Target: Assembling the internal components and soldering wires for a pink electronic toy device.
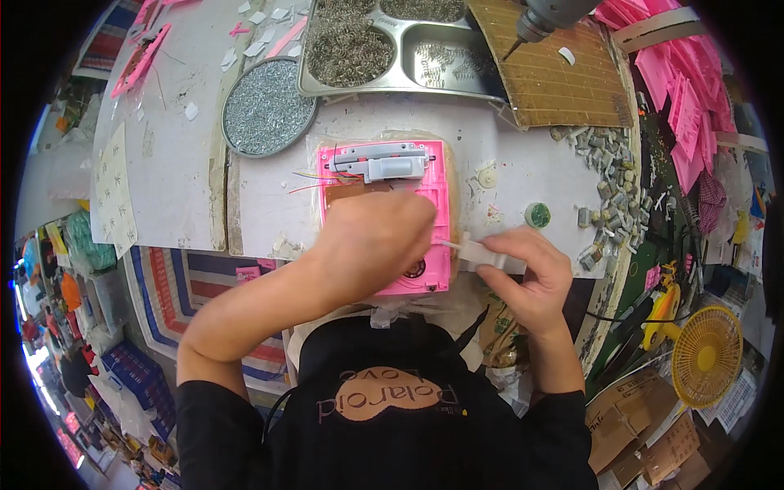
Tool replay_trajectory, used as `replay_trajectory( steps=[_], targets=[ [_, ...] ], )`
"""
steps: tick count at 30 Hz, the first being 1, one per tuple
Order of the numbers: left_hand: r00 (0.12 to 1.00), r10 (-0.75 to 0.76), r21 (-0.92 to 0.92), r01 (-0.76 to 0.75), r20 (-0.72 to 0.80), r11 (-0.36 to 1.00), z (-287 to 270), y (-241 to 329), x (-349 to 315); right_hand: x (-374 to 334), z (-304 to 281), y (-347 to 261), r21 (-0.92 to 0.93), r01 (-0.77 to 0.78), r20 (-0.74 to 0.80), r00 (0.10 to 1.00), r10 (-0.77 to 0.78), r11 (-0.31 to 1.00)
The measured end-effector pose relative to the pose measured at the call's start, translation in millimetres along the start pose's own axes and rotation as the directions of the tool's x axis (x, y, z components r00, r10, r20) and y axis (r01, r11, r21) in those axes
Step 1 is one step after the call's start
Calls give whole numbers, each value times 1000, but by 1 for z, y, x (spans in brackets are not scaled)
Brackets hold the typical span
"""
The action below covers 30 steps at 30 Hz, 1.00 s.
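A pink plastic casing [442, 208] lies on a clear bag on the table in front of me, its inner side up. Across its far end sits a grey plastic mechanism [396, 167], with thin coloured wires [314, 176] trailing left. My left hand [376, 237] is closed over the casing's middle; its fingertips and whatever they grip are hidden. Just off the casing's right edge, my right hand [531, 269] pinches a white plastic part [482, 252] between thumb and fingers. A thin pale piece reaches from that part toward my left hand.
Beyond the casing stand a round dish of screws [271, 106] and a steel tray [398, 85] of springs. An electric screwdriver [543, 20] hangs over brown cardboard [563, 86]. At right are a green-topped roll [537, 215], many small metal motors [608, 192] and piled pink parts [682, 98].
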<state>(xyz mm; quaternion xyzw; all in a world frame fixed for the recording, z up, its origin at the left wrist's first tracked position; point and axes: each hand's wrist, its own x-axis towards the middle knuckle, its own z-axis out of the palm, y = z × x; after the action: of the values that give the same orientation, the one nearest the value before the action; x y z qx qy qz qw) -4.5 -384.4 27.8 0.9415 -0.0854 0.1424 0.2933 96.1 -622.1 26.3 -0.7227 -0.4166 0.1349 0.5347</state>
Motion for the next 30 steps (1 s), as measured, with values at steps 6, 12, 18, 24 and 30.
replay_trajectory(
  steps=[6, 12, 18, 24, 30],
  targets=[
    [795, -602, -687, 477, 71, 549, -10, 3, -35, 39, 12, -10, -403, 305, 177, 951, -254, 863],
    [810, -580, -686, 468, 82, 557, -5, 6, -34, 61, 17, -9, -378, 530, 382, 836, -393, 759],
    [859, -511, -725, 328, -38, 605, 6, 5, -40, 53, 32, 23, -108, 369, 244, 910, -335, 923],
    [994, -95, -339, 74, -46, 938, -6, -3, -32, 46, 43, 15, -237, 276, 256, 943, -214, 931],
    [989, 139, -103, -133, 52, 986, -7, -2, -27, 38, 10, 13, -260, 209, 177, 970, -167, 943]
  ],
)
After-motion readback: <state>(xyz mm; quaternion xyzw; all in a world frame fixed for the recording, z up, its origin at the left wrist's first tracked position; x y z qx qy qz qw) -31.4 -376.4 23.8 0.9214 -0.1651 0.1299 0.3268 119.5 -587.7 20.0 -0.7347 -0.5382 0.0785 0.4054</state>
